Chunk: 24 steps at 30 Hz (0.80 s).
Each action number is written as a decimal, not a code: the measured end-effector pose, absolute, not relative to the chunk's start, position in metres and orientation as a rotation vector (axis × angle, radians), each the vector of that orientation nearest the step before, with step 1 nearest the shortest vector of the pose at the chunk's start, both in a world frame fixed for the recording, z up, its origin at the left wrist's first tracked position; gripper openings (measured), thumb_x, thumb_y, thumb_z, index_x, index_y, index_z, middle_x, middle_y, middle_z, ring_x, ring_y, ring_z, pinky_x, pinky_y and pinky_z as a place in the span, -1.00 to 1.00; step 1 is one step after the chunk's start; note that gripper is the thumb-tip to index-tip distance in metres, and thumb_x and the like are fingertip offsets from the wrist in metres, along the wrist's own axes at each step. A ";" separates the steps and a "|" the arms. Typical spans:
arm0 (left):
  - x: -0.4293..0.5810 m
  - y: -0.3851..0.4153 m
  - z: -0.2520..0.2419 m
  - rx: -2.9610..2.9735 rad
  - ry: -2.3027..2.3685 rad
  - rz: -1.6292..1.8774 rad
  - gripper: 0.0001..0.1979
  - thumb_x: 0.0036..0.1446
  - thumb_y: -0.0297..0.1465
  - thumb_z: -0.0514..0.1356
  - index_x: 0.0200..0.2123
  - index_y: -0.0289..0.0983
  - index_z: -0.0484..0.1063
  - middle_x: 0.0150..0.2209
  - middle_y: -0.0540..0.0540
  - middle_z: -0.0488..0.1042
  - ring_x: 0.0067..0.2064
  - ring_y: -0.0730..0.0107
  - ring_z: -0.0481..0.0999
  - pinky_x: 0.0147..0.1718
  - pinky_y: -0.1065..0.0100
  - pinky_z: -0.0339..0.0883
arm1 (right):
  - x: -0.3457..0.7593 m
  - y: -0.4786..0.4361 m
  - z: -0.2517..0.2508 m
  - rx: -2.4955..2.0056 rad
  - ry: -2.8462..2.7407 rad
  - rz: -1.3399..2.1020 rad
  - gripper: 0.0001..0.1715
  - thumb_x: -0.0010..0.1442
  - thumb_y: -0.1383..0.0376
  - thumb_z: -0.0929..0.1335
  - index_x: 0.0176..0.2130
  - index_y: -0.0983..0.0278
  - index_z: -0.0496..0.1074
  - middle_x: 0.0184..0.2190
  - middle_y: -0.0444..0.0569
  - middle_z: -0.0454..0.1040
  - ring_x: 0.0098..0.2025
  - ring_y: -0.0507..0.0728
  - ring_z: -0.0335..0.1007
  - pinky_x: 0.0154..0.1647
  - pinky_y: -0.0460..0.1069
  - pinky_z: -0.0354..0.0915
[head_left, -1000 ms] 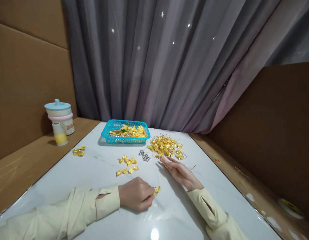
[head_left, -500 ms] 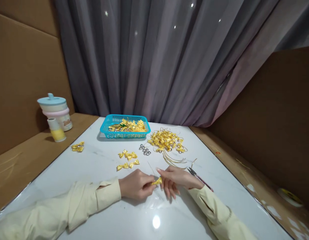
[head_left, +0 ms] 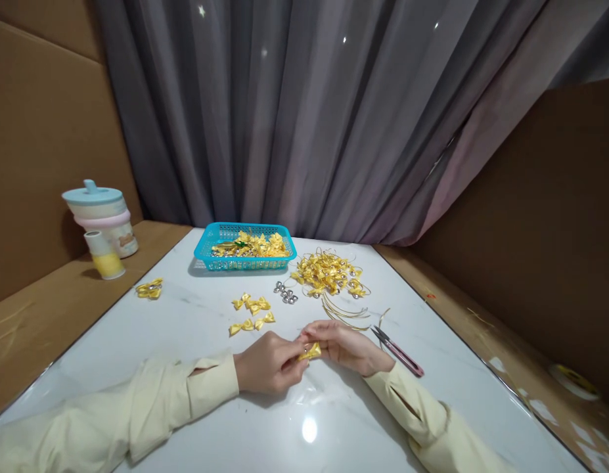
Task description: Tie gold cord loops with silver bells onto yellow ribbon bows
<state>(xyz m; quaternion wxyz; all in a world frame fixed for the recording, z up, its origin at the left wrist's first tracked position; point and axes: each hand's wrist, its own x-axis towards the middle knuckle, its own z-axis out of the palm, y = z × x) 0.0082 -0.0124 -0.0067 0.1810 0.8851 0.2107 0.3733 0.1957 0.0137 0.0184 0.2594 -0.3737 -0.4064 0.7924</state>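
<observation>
My left hand (head_left: pixel 270 362) is closed, pinching a small yellow ribbon bow (head_left: pixel 312 351) between thumb and fingers, just above the table. My right hand (head_left: pixel 347 345) meets it from the other side, thumb and fingertips pressed together by the bow; whatever they grip is too small to see. Beyond my hands lie several loose yellow bows (head_left: pixel 257 305) and a little cluster of silver beads (head_left: pixel 287 295). Gold cords (head_left: pixel 342 314) are fanned out past my right hand. A pair of pink-handled snips (head_left: pixel 399 351) rests close to my right wrist.
A blue basket (head_left: pixel 245 265) of bows and silver beads stands at the back. Right of it is a heap of corded bows (head_left: pixel 326 272). More bows (head_left: pixel 149 289) lie far left. A lidded cup (head_left: pixel 100 213) and a yellow-white spool (head_left: pixel 105 256) stand on the cardboard.
My right hand's spread fingers have closed and come up to the left fingertips. The thin line that stuck up above the bow no longer shows. The left hand keeps hold of the bow.
</observation>
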 end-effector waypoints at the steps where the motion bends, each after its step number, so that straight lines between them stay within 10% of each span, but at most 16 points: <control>1: 0.008 -0.012 -0.006 2.476 0.610 1.029 -0.83 0.07 -0.48 0.00 -0.55 -0.24 0.10 -0.69 0.12 0.07 -0.67 0.56 0.04 -0.65 0.46 -0.02 | 0.196 0.015 0.018 -1.006 -1.072 2.137 -0.81 0.01 0.31 0.45 -0.36 0.40 0.47 -0.37 -0.01 0.54 -0.32 0.01 0.48 -0.19 -0.10 0.33; 24: 0.004 0.008 0.007 1.394 0.702 0.479 -0.75 0.06 -0.27 0.13 -0.55 -0.31 0.27 -0.73 0.15 0.10 -0.67 0.61 0.00 -0.65 0.47 -0.15 | 0.203 0.008 0.042 -1.180 -1.687 1.398 -0.69 0.14 0.12 0.35 -0.41 0.30 0.54 -0.44 -0.05 0.49 -0.51 -0.02 0.26 -0.35 -0.06 0.24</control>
